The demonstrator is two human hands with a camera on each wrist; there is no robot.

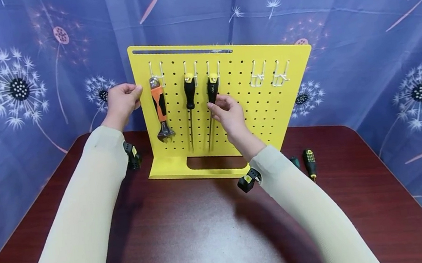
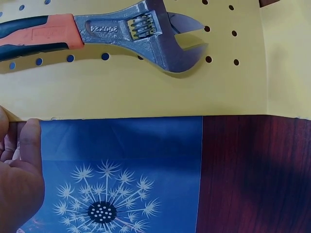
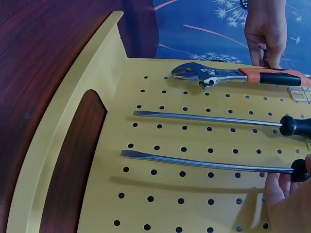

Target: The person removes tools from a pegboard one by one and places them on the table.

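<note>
My left hand [image 1: 121,104] pinches the left edge of an upright yellow pegboard [image 1: 247,133] between thumb and fingers. With my right hand [image 1: 229,115] I hold the right-hand flathead screwdriver [image 1: 212,88] low on its black handle, blade downward; its yellow-topped end is at a white hook. The other flathead screwdriver [image 1: 189,90] hangs to its left, blade down. Beside my left hand, an adjustable wrench [image 1: 159,105] with an orange and black handle hangs jaw end down. In the left wrist view the wrench [image 2: 121,31] lies flat along the board near its edge.
Two more pairs of white hooks [image 1: 257,74] are on the board's right side, holding nothing. On the dark red table [image 1: 192,231], right of the board, lies a black and yellow screwdriver [image 1: 310,162]. Next to it a dark green thing [image 1: 295,162] is partly hidden by my right sleeve.
</note>
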